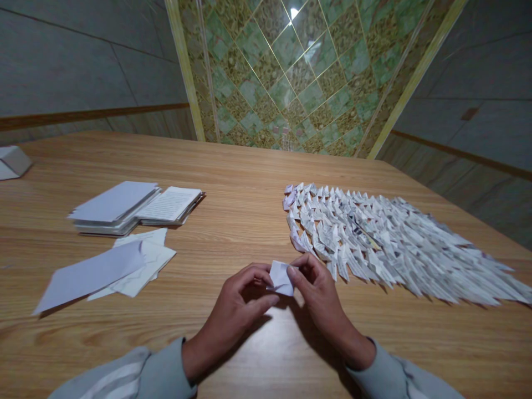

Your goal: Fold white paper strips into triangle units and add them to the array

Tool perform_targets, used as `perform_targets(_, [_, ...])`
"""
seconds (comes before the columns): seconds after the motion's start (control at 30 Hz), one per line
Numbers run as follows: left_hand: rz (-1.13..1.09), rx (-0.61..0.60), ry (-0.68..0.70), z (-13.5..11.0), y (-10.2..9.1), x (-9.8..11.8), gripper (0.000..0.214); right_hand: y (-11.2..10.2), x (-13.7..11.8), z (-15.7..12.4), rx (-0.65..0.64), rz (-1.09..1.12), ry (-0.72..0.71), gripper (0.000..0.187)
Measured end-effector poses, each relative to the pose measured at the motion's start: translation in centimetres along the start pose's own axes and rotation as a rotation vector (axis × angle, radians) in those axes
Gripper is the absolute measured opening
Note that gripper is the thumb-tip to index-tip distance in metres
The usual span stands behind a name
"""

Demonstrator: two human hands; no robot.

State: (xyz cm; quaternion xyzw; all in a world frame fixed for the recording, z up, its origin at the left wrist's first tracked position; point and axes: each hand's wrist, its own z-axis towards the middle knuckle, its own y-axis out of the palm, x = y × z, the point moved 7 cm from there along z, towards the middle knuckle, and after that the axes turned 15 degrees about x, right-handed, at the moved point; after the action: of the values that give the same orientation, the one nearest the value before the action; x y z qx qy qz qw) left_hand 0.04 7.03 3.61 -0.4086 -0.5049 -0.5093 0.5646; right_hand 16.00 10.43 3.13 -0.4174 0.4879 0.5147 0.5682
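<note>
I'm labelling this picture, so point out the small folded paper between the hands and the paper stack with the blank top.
Small folded paper (280,277), head view: middle of its visible face.
Paper stack (115,201), head view: middle of its blank top.

Box (15,162): cut by left edge
Sleeves (164,367): cut off below
Print (172,203): too small
Folded paper (280,277): partly behind right hand (319,291)

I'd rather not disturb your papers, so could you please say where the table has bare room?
Bare table lies between the smaller stack and the folded pieces, and along the far edge below the tiled wall. Crowded: the right, by those pieces; the left, by the larger stack and loose sheets; the near middle, by the left hand and right hand.
</note>
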Motion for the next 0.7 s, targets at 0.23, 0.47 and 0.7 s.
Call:
perform_targets(0.23, [0.107, 0.086, -0.030, 0.3, -1.0, -1.0, 0.006, 0.2, -0.2, -0.2, -0.006, 0.015, 0.011, 0.023])
perform_targets(0.47, [0.033, 0.135, -0.098, 0.7, -1.1, -1.5, 0.012, 0.6, -0.2, -0.4, -0.050, 0.025, 0.020, 0.023])
perform_targets(0.7, [0.010, 0.195, -0.080, 1.0, -1.4, -1.3, 0.019, 1.2, -0.4, -0.9, -0.125, 0.081, 0.040, 0.022])
